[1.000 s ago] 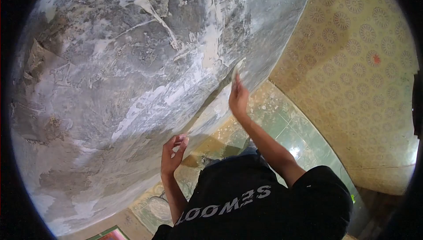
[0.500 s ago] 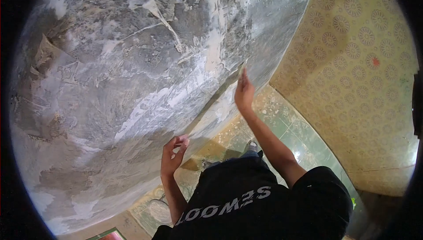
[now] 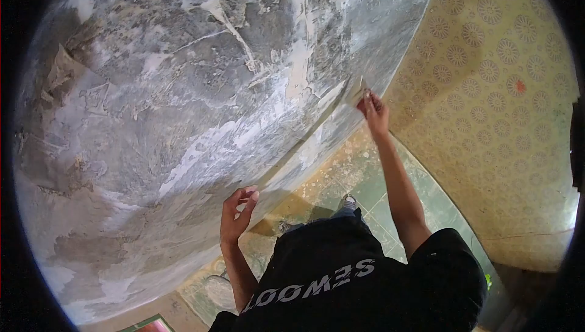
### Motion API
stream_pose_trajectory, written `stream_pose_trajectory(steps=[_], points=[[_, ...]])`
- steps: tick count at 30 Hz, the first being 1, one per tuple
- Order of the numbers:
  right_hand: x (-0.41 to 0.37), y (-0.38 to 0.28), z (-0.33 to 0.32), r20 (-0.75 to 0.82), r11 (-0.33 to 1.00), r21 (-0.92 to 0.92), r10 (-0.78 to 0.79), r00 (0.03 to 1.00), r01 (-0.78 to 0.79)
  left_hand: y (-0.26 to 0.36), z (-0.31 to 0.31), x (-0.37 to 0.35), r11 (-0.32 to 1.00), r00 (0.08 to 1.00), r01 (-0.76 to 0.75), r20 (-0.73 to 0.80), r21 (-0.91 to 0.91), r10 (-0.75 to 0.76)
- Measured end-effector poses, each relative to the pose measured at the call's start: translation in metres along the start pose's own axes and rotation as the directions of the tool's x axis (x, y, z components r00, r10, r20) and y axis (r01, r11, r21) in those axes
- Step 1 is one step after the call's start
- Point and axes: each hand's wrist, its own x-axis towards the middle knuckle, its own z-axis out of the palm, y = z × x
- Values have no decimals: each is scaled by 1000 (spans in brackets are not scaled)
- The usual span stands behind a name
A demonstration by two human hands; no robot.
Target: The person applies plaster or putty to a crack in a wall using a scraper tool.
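Note:
A grey plaster wall [image 3: 170, 100] with rough white filler patches rises in front of me. My right hand [image 3: 375, 114] is closed around a thin flat scraper [image 3: 355, 93], held edge-on close to the wall near its right-hand corner. The blade is partly blurred, and the fingers hide its grip. Lower down, beside the wall, my left hand [image 3: 237, 215] has its fingers curled toward the thumb. Something pale pinkish shows at its fingertips, too small to make out. A long dark line, like a shadow, runs along the wall between both hands.
A yellowish wall [image 3: 487, 113] with round flower patterns meets the plaster wall at right. Below lies a green tiled floor [image 3: 390, 173] spattered with whitish residue, where my shoe [image 3: 348, 200] shows. A green-edged frame [image 3: 149, 324] appears at bottom left.
My right hand has moved right, toward the corner, with the scraper, and its wrist has turned. My left hand has shifted only slightly.

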Motion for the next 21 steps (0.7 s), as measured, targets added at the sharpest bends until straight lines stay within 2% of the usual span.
stream_pose_trajectory(steps=[3, 5, 7, 9, 11, 12, 13, 14, 15, 17, 18, 20, 21], points=[[13, -7, 6, 31, 1000, -28, -6, 999, 6, 3, -1, -6, 999, 999, -42, 15, 2, 42], [10, -4, 16, 18, 999, -54, 6, 1000, -5, 2, 0, -14, 997, 996, 82, -31, 2, -82], [-2, 13, 21, 24, 989, -116, -92, 995, 95, -12, 2, -16, 997, 996, 76, -36, -21, -77], [-15, 19, 34, -9, 988, -119, -98, 995, 96, -19, 1, -18, 996, 996, 73, -41, -41, -75], [-30, 19, 43, -1, 972, -208, -108, 994, 106, -19, 2, -17, 995, 995, 91, -39, -41, -93], [-44, 13, 52, 13, 966, -238, -100, 995, 101, -22, 3, -15, 995, 995, 88, -32, -43, -90], [-52, 17, 55, 76, 941, -310, -120, 990, 138, -27, 4, -11, 998, 999, 15, -27, -69, -17], [-66, 10, 66, 90, 946, -303, -93, 992, 116, -30, 5, -8, 994, 998, -58, -22, -95, 56], [-79, 2, 77, 102, 951, -295, -67, 993, 94, -27, 6, -6, 994, 998, -61, -8, -94, 61], [-90, 10, 82, 195, 985, -155, -38, 980, 69, -15, 5, 2, 1000, 998, 28, 56, 6, -28], [-89, 14, 79, 223, 978, -182, -56, 973, 98, -10, 6, 7, 1000, 998, 21, 65, 12, -22], [-75, 28, 47, 147, 981, -171, -65, 987, 90, -2, 7, 10, 994, 994, -97, 55, 58, 94], [-63, 37, 27, 85, 983, -165, -71, 994, 84, 2, 4, 11, 994, 995, -92, 55, 60, 89]])
